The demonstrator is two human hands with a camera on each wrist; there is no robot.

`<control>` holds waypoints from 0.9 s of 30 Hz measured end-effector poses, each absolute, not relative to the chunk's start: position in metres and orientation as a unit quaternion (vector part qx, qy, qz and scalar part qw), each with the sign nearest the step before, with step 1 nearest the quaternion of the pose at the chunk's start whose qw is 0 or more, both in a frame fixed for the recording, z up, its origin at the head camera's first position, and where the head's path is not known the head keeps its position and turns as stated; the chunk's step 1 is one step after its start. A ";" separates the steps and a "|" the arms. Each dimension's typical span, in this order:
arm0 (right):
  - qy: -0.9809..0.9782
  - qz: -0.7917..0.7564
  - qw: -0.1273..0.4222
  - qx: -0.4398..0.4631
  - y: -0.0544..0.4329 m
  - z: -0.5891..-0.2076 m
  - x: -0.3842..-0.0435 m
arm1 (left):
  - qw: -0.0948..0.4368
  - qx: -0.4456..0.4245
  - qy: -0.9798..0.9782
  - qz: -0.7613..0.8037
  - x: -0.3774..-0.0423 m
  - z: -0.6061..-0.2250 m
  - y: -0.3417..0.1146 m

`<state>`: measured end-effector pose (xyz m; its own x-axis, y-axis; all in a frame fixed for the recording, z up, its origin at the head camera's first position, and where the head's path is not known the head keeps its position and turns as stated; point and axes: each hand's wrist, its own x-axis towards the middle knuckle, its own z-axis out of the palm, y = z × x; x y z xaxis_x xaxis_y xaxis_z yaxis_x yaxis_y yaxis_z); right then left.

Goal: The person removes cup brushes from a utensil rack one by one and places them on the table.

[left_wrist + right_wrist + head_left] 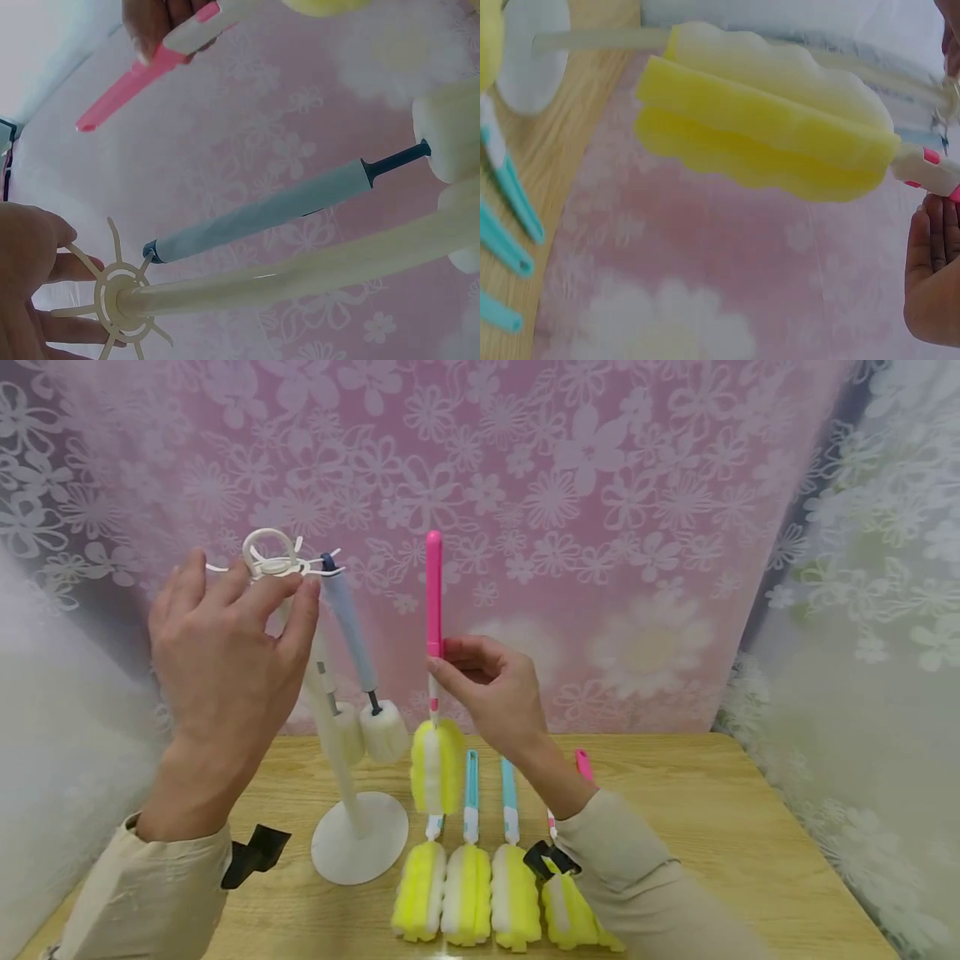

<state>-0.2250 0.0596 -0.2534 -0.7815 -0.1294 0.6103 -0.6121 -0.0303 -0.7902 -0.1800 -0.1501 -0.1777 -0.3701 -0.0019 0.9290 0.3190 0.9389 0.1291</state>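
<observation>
A white stand (330, 727) rises on a round base, with a ring of thin hooks (120, 304) and a loop at its top. My left hand (232, 652) holds that hook ring, thumb and fingers around its prongs. From one hook hangs a brush with a pale blue handle (262, 217) and a white sponge head (384, 732). Behind the post is another white sponge head (347, 735), partly hidden. To the right of the stand, my right hand (498, 689) pinches a pink-handled sponge brush (434, 593) upright, its yellow-and-white sponge head (765, 116) downward.
Several yellow-and-white sponge brushes lie in a row on the wooden table (675, 852), among them one with a teal handle (471, 785) and one with a pink handle (584, 766) partly covered by my right arm. A flowered pink cloth (600, 527) hangs behind.
</observation>
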 end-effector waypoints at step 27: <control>-0.848 0.512 0.136 0.006 0.295 -0.317 -0.213 | 0.538 -0.060 -0.833 -0.118 -0.165 -0.171 -0.147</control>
<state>-0.2129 0.2947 -0.3175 -0.9627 0.1301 0.2371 -0.1495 0.4746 -0.8674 -0.1647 -0.1470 -0.1710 -0.4147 -0.0266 0.9096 0.2266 0.9651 0.1316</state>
